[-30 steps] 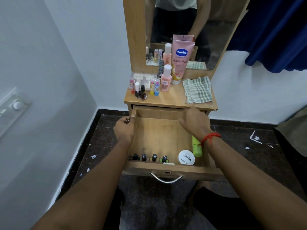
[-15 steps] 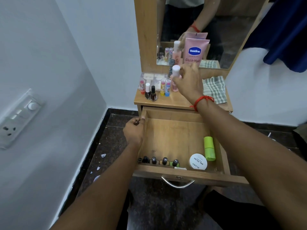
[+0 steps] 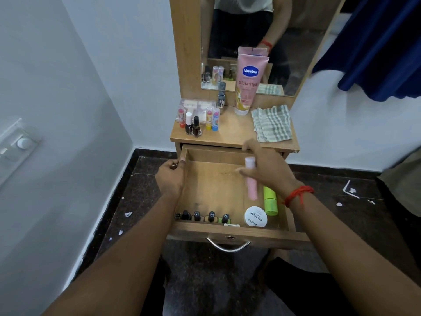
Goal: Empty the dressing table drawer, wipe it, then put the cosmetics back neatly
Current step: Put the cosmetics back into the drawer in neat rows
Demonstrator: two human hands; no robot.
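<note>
The wooden drawer (image 3: 206,179) is pulled out under the dressing table top (image 3: 230,135). My left hand (image 3: 170,176) grips the drawer's left wall. My right hand (image 3: 266,169) holds a pink bottle with a white cap (image 3: 251,183) over the drawer's right side, beside a green tube (image 3: 270,200) that lies in the drawer. Along the drawer's front wall sit several dark nail polish bottles (image 3: 205,216) and a white round tub (image 3: 255,216). On the top stand a pink Vaseline tube (image 3: 248,85), lip balms (image 3: 211,118) and two nail polishes (image 3: 193,126).
A folded checked cloth (image 3: 272,123) lies at the right of the table top. A mirror (image 3: 248,30) rises behind. White wall (image 3: 68,110) is close on the left, a blue curtain (image 3: 376,42) hangs at the right. Dark floor (image 3: 136,192) carries paper scraps.
My right hand reached up to the table top, took the pink bottle, and brought it down over the drawer's right side. The left hand stayed on the drawer's wall.
</note>
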